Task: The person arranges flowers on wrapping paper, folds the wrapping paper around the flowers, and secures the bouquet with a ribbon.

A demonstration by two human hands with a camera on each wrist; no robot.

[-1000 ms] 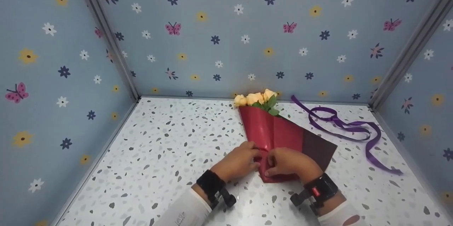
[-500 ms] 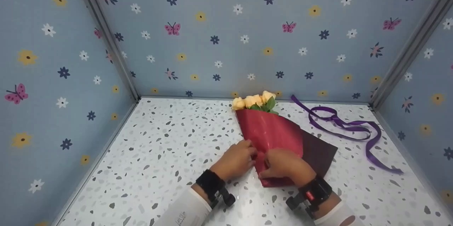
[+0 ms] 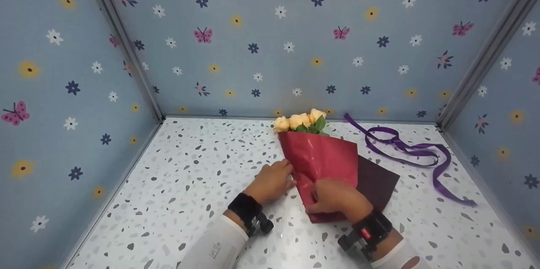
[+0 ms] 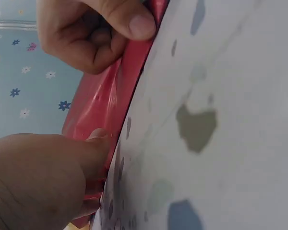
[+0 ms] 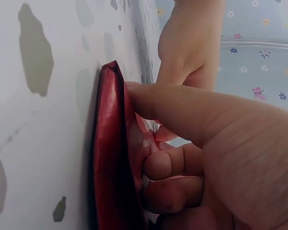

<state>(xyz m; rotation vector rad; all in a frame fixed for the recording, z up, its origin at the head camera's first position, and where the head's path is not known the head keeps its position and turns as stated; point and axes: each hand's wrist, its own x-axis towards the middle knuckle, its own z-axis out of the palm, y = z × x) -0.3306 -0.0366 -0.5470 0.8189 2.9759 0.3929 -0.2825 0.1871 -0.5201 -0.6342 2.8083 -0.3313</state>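
Observation:
A bouquet of pale orange roses (image 3: 300,121) with green leaves lies on the speckled table in a red wrapper. The glossy red wrapping paper (image 3: 333,155) is folded across the stems, hiding them; its dark underside (image 3: 376,180) shows at the right. My right hand (image 3: 339,197) holds the gathered lower part of the paper; in the right wrist view its thumb presses near the folded edge and the other fingers curl against the sheet. At the wrapper's left edge, my left hand (image 3: 272,181) touches the paper with fingers loosely bent; the left wrist view partly hides their contact.
A purple ribbon (image 3: 441,168) lies loosely looped on the table to the right of the wrapper. Blue patterned panels (image 3: 270,62) rise at the back and both sides. Black straps with small cameras (image 3: 265,223) sit on both wrists.
The red paper's top flap has come over to the left and lies flatter across the bouquet. My left hand has shifted left to the wrapper's edge; my right hand has moved slightly left.

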